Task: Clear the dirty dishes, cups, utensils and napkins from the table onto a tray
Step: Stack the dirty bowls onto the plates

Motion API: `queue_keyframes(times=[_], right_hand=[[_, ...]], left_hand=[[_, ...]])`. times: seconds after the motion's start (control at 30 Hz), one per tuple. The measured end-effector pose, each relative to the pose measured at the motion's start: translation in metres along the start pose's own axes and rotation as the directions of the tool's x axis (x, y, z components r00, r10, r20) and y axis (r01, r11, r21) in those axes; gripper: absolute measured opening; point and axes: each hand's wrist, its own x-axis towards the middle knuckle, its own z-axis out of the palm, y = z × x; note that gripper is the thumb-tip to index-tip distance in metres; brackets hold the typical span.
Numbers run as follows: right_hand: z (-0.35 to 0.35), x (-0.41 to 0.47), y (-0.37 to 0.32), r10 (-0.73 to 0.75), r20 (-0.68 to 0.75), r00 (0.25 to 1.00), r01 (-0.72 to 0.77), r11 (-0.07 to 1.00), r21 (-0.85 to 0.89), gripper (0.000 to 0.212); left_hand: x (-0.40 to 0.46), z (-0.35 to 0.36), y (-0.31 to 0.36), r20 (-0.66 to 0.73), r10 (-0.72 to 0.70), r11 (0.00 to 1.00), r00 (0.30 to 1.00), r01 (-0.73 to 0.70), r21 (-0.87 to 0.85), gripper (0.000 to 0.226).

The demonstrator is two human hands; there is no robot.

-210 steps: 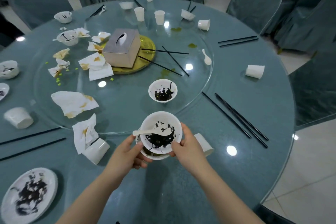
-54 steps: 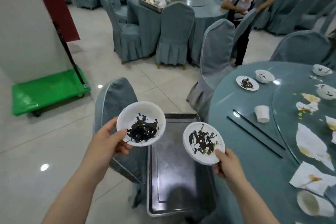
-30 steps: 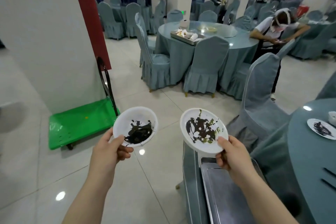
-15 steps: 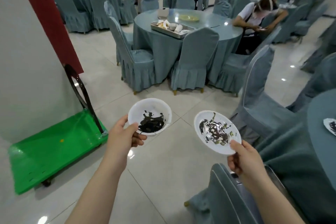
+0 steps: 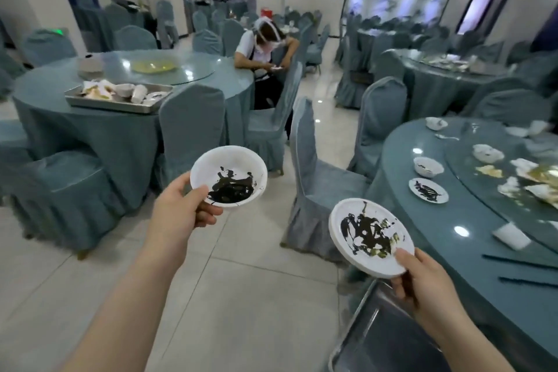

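My left hand (image 5: 181, 214) grips a white bowl (image 5: 229, 176) smeared with dark sauce, thumb on its rim, held over the floor. My right hand (image 5: 422, 284) pinches the near edge of a white plate (image 5: 370, 236) with dark and greenish smears. Just below that hand lies the metal tray (image 5: 365, 338), only its corner in view at the bottom. The round table (image 5: 471, 238) on the right carries a dirty plate (image 5: 428, 190), a bowl (image 5: 428, 167), crumpled napkins (image 5: 513, 187), a paper cup (image 5: 511, 235) and black chopsticks (image 5: 525, 263).
A covered chair (image 5: 320, 187) stands between me and the table. Another round table (image 5: 126, 130) at the left holds a loaded metal tray (image 5: 117, 96); a person (image 5: 262, 54) sits at it. Tiled floor lies ahead.
The view has swung right: the green cart and red pillar are gone and the dirty table has come back in at the right. Both hands still hold the bowl and the plate.
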Motion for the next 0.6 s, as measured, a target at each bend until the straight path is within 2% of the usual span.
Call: queue_keyframes(times=[0.27, 0.37, 0.6], right_hand=[[0.005, 0.117, -0.026, 0.081, -0.226, 0.971, -0.045, 0.986, 0.159, 0.013], [0.009, 0.154, -0.036, 0.131, -0.314, 0.940, -0.070, 0.978, 0.196, 0.013], [0.015, 0.226, -0.050, 0.118, -0.547, 0.828, -0.003, 0.978, 0.207, 0.014]], left_hand=[[0.166, 0.112, 0.030, 0.236, 0.054, 0.995, 0.970, -0.032, -0.093, 0.024], [0.219, 0.155, 0.033, 0.329, 0.036, 0.992, 0.944, 0.006, -0.124, 0.026], [0.326, 0.255, 0.023, 0.577, 0.017, 0.987, 0.816, 0.080, -0.142, 0.025]])
